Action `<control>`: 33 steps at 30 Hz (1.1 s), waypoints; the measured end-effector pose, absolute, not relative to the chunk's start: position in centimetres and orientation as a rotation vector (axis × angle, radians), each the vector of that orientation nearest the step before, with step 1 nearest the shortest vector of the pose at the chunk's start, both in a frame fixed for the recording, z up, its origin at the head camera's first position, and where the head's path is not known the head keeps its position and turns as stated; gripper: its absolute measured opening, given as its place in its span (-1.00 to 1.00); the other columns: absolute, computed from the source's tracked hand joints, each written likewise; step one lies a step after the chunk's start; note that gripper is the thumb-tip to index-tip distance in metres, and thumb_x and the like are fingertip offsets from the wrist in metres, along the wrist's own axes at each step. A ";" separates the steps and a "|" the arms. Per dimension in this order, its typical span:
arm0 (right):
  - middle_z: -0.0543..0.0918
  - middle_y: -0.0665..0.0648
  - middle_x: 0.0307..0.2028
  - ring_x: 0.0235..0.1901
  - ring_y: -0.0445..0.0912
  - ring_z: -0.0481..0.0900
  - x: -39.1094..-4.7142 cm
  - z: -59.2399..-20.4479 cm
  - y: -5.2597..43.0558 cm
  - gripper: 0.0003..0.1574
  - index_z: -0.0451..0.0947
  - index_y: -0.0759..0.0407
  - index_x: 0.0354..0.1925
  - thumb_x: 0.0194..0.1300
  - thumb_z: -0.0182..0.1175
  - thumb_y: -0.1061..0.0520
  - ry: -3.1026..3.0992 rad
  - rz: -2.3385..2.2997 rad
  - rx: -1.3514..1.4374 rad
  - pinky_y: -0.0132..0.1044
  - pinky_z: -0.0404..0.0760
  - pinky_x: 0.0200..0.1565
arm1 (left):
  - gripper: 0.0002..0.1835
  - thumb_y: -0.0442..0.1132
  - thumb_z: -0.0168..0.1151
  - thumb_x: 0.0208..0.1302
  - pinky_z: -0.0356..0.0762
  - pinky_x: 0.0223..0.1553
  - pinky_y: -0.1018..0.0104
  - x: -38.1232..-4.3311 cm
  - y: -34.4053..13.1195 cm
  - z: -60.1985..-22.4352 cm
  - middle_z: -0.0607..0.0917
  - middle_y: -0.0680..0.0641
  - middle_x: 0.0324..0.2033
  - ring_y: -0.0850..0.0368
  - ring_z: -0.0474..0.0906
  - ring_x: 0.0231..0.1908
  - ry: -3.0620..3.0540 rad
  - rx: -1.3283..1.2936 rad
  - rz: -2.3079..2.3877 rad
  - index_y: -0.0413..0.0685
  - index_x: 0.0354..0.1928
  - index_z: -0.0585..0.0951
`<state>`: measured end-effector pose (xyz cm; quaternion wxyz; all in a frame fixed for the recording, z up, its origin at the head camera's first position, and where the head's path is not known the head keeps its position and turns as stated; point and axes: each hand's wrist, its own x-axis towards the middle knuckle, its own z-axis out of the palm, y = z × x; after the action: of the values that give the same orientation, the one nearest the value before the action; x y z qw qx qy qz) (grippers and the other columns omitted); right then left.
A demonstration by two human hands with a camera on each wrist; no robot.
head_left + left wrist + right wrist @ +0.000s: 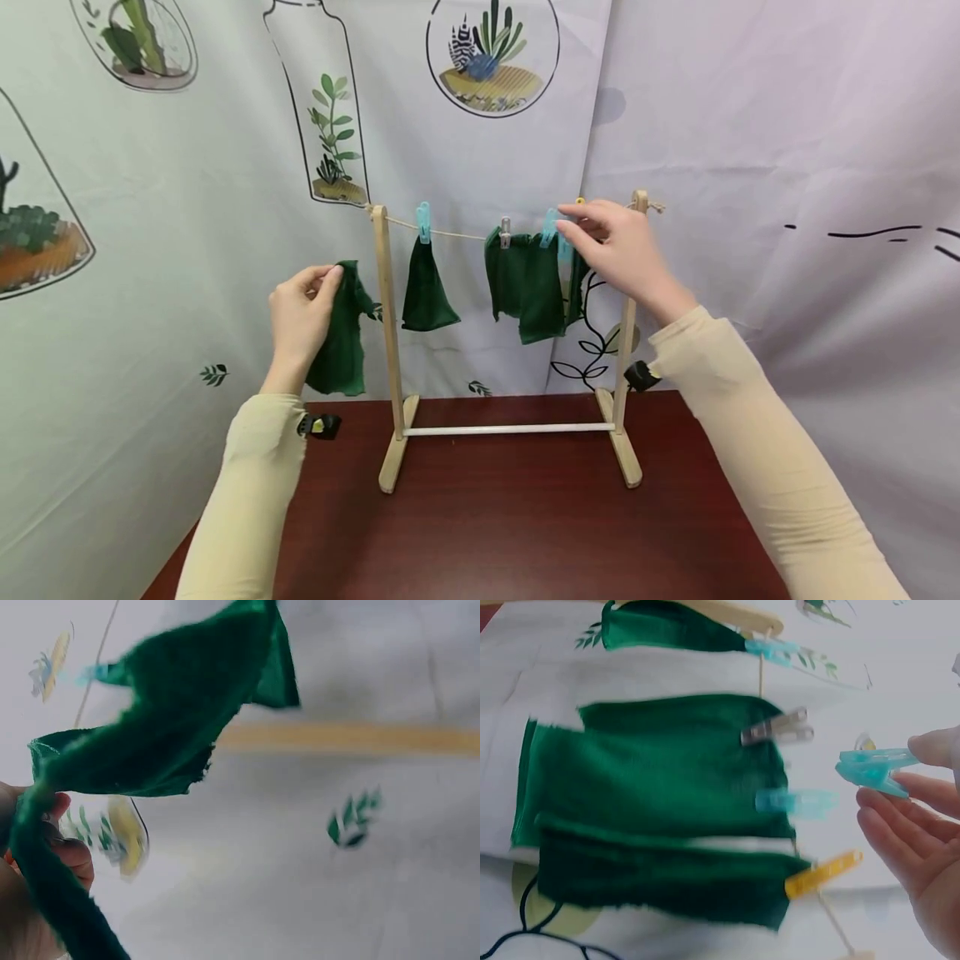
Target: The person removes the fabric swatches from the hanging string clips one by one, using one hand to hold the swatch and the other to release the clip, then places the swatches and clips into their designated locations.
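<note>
My left hand [302, 321] pinches the top of a green cloth [341, 342], which hangs down left of a small wooden drying rack [388, 325]. Between the thumb and fingers of my right hand [937, 817] is a light blue clothespin [874, 769], apart from the line. Beside it, another blue clothespin [795, 801] and a grey clothespin [776, 729] clip a wide green cloth [667, 765] to the line. A yellow clothespin [825, 875] fastens a narrower green cloth [667, 874], partly hidden behind my right hand in the head view.
Near the left post, a blue clothespin [423, 222] holds a small bunched green cloth [429, 292] on the string [461, 236]. The rack stands on a dark red table [510, 517]. Behind it hangs a white backdrop [465, 167] printed with plants in jars.
</note>
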<state>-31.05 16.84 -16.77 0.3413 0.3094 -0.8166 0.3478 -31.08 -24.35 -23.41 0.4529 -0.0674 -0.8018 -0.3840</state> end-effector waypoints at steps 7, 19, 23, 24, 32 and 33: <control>0.68 0.15 0.06 -0.17 -0.25 0.62 -30.6 -17.6 20.6 -0.49 0.62 0.09 0.24 0.49 0.15 -0.13 -2.165 0.948 0.637 -0.45 0.51 -0.16 | -0.59 0.03 0.19 0.47 0.28 -0.55 0.53 -30.2 -27.9 -25.0 0.66 -0.04 -0.45 0.42 0.43 -0.58 -1.996 -0.071 -0.918 -0.18 -0.05 0.77; 0.68 0.21 0.04 -0.33 -0.51 0.52 -30.0 -21.7 26.0 -0.41 0.57 0.07 0.29 0.48 0.14 -0.21 -2.292 0.923 0.462 -0.51 0.46 -0.37 | -0.55 0.04 0.12 0.51 0.23 -0.63 0.43 -30.4 -30.8 -29.9 0.69 -0.20 -0.41 0.19 0.33 -0.68 -2.143 0.005 -0.835 -0.23 -0.01 0.74; 0.66 0.27 0.08 -0.21 -0.30 0.63 -30.2 -24.5 27.4 -0.37 0.54 0.13 0.32 0.50 0.11 -0.20 -2.375 0.895 0.416 -0.50 0.47 -0.34 | -0.55 0.02 0.11 0.52 0.25 -0.63 0.38 -30.5 -31.3 -32.3 0.68 -0.19 -0.43 0.12 0.34 -0.67 -2.210 0.031 -0.833 -0.25 -0.01 0.73; 0.66 0.29 0.08 -0.19 -0.20 0.66 -30.2 -25.2 27.7 -0.37 0.52 0.15 0.33 0.51 0.10 -0.19 -2.393 0.885 0.409 -0.48 0.48 -0.33 | -0.56 0.01 0.12 0.53 0.26 -0.62 0.37 -30.5 -31.4 -32.9 0.68 -0.19 -0.44 0.11 0.35 -0.66 -2.224 0.033 -0.837 -0.26 -0.01 0.73; 0.61 0.42 0.10 -0.07 0.24 0.65 -30.6 -31.0 29.8 -0.35 0.45 0.32 0.34 0.57 0.02 -0.12 -2.556 0.863 0.370 0.01 0.63 -0.22 | -0.58 -0.04 0.11 0.54 0.35 -0.55 0.29 -30.8 -31.9 -37.8 0.69 -0.18 -0.42 0.07 0.42 -0.59 -2.338 0.062 -0.835 -0.29 -0.01 0.71; 0.59 0.44 0.12 -0.05 0.26 0.64 -30.7 -31.6 29.9 -0.34 0.44 0.33 0.34 0.57 0.01 -0.13 -2.579 0.861 0.366 0.06 0.64 -0.20 | -0.58 -0.05 0.10 0.55 0.36 -0.55 0.28 -30.7 -32.0 -38.3 0.70 -0.19 -0.40 0.07 0.43 -0.59 -2.356 0.064 -0.841 -0.31 0.00 0.70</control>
<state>-30.66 29.94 -31.62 0.1976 0.1308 -0.9215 0.3076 -30.72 -32.02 -38.29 0.3143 0.0245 -0.8937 -0.3192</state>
